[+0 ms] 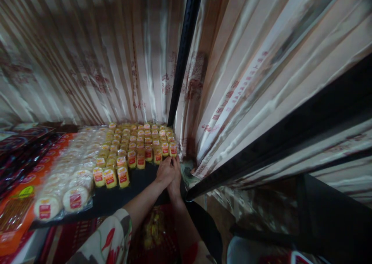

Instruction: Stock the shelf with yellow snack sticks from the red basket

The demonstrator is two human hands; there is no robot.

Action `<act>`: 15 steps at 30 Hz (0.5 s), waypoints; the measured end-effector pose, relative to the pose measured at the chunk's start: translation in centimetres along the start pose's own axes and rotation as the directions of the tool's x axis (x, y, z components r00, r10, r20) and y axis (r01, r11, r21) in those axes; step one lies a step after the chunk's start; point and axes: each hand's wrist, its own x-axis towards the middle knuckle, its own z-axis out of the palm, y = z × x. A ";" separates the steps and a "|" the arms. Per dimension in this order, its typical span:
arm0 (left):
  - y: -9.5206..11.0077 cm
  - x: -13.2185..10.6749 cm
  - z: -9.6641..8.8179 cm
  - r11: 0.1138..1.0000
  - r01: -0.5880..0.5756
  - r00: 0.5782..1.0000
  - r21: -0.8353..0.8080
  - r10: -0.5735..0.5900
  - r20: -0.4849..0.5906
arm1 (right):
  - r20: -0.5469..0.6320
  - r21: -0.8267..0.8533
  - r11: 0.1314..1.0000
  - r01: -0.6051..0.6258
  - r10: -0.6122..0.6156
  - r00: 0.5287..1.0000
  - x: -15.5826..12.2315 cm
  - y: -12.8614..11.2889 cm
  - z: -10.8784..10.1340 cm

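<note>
My left hand (165, 172) and my right hand (174, 174) are close together at the front right end of a dark shelf (116, 198). The fingers of both look bent and drawn in, and their tips are dim and partly hidden. Just beyond the fingertips stands a small yellow wrapped packet (173, 148) with a red label, at the end of a row. Whether the fingers touch it is unclear. Several rows of like yellow packets (132, 159) stand to the left and behind, some stacked. Three packets, one of them a front packet (123, 177), stand nearer the shelf edge.
Round white wrapped cakes (76, 199) stand in rows on the left, beside orange bags (17, 213). A black post (181, 59) rises behind the packets, and a thick black bar (261, 132) slants across the right. Pleated curtains (116, 55) surround the shelf. Below is a red basket (139, 248) with yellow packets.
</note>
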 end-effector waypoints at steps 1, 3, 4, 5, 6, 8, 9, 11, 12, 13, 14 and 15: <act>-0.1 0.0 0.1 1.000 -0.003 1.000 0.012 0.003 0.002 | 0.008 -0.019 1.000 0.000 0.000 1.000 0.1 0.2 0.1; 0.0 -0.1 0.1 0.999 0.004 1.000 0.033 -0.004 0.000 | 0.016 -0.037 0.999 0.006 -0.005 1.000 0.2 0.5 0.2; 0.1 -0.2 -0.1 0.999 0.011 1.000 0.041 -0.011 -0.001 | 0.018 -0.038 0.999 0.009 -0.008 1.000 0.2 0.6 0.2; 0.3 -0.3 -0.3 0.999 0.018 1.000 0.049 -0.018 0.000 | 0.019 -0.038 0.999 0.011 -0.011 1.000 0.2 0.6 0.2; 0.5 -0.5 -0.5 0.998 0.024 1.000 0.053 -0.025 0.002 | 0.017 -0.038 0.999 0.013 -0.012 1.000 0.1 0.6 0.1; 1.1 -0.9 -1.0 0.998 0.037 0.999 0.048 -0.038 0.012 | 0.010 -0.040 0.999 0.016 -0.016 1.000 0.0 0.5 0.0; 1.4 -1.0 -1.3 0.998 0.045 0.999 0.042 -0.045 0.018 | 0.008 -0.043 0.999 0.020 -0.019 1.000 0.0 0.4 0.0; 1.8 -1.2 -1.7 0.998 0.059 0.998 0.031 -0.060 0.024 | 0.016 -0.059 0.998 0.035 -0.034 0.999 -0.1 0.3 0.0; 2.0 -1.3 -1.8 0.997 0.066 0.997 0.028 -0.066 0.028 | 0.025 -0.076 0.996 0.048 -0.046 0.999 -0.2 0.2 0.1; 2.1 -1.3 -1.9 0.997 0.068 0.997 0.027 -0.069 0.031 | 0.032 -0.096 0.993 0.063 -0.060 0.998 -0.2 0.1 0.1; 2.2 -1.3 -2.0 0.997 0.069 0.997 0.025 -0.070 0.033 | 0.039 -0.115 0.990 0.078 -0.074 0.996 -0.2 0.1 0.1; 2.3 -1.3 -2.1 0.997 0.068 0.997 0.020 -0.069 0.036 | 0.045 -0.131 0.987 0.093 -0.088 0.995 -0.3 0.0 0.2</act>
